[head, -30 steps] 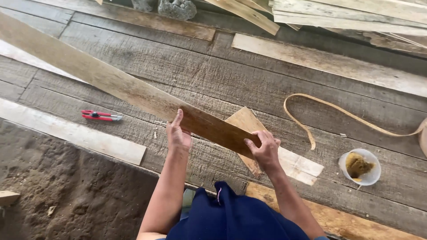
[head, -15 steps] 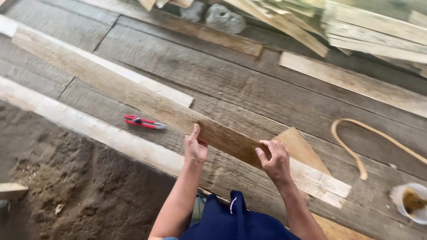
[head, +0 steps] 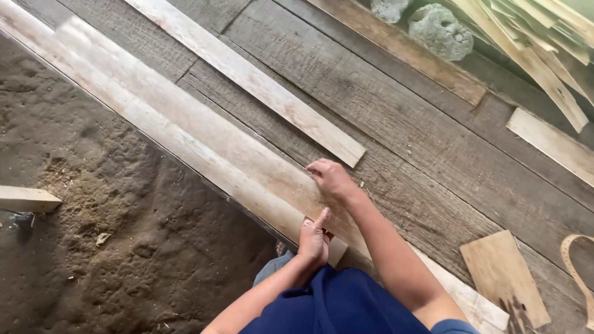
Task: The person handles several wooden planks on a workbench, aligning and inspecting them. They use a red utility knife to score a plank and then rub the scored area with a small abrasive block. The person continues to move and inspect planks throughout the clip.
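A: What do we log for the long plank (head: 185, 133)?

B: It lies on the plank floor (head: 396, 117) along the edge next to the dirt ground (head: 111, 247). Its long axis runs from upper left down to lower right, so it stretches away from us toward upper left. We hold only its near end.

A: Hands?

B: Our left hand (head: 314, 238) clamps the near end, fingers curled over the edge, thumb up. Our right hand (head: 331, 178) sits on the top face a little farther up, fingers bent down on the wood; whether it wraps the far edge we cannot tell. The left one is nearer the end.

A: Neighbours?

B: A narrower pale slat (head: 247, 77) lies just beside the plank, roughly parallel, its end close to the right hand. A small wedge-shaped board (head: 504, 275) is well off to the right, a pale curved strip (head: 575, 266) beyond it. Grey stones (head: 439, 31) and stacked slats (head: 538, 43) sit far up. A short block (head: 28, 199) lies on the dirt, well apart.

A: Anything blocking?

B: Only that slat alongside.
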